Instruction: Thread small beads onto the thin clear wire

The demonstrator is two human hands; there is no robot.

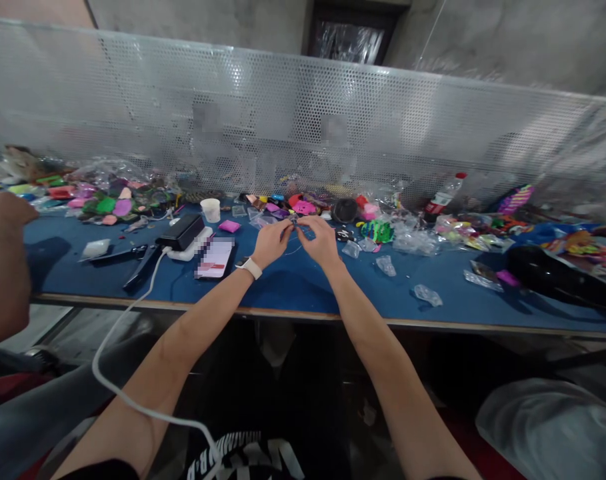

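Note:
My left hand (271,243) and my right hand (321,241) meet above the blue table (293,283), fingertips pinched together on a small dark item (296,227) between them. The item is too small to make out. A white band sits on my left wrist. A thin thread seems to hang from the hands toward the table. Just behind the hands lie pink, purple and orange small pieces (303,207).
A phone (215,259), a black box on a white charger (183,235) with a white cable, a white cup (211,209), a bottle (443,195), clear bags (385,265) and colourful pieces lie around. A perforated metal screen (303,127) backs the table. Another person's arm (3,260) is at left.

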